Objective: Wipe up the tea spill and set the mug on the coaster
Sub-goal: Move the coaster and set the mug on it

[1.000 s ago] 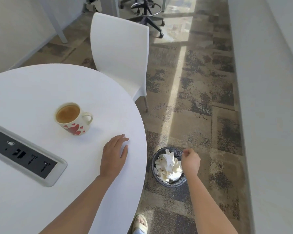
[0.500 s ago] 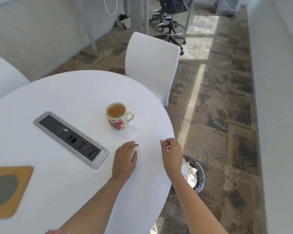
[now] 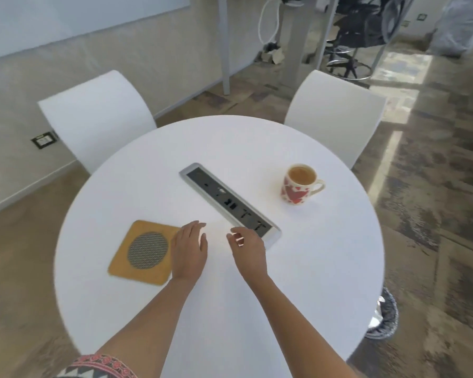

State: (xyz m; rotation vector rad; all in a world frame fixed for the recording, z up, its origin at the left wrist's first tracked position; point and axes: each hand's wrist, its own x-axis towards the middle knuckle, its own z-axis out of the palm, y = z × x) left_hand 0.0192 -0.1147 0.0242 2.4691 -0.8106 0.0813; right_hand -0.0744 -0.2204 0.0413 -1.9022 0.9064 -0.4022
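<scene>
1. Now your left hand (image 3: 189, 252) lies flat and spread, palm down, at the right edge of the coaster (image 3: 145, 252), holding nothing.
2. Your right hand (image 3: 247, 249) hovers just beside it with fingers loosely curled and nothing in them, close to the near end of the power strip (image 3: 230, 203) set into the table (image 3: 311, 268).
3. The mug (image 3: 301, 184), with red hearts and nearly full of tea, stands upright on the far right of the table, well apart from the coaster, with the power strip between them. Its handle points right.
4. No wet patch shows on the white top and neither hand holds a cloth or tissue, so the wiping looks finished. What remains is setting the mug on the coaster.
5. Next, you reach your right hand across the strip to the handle, lift the mug level and carry it slowly, since the tea sits high near the rim.
6. Keep it clear of the sockets on the way, then set it on the coaster's grey mesh centre.
</scene>
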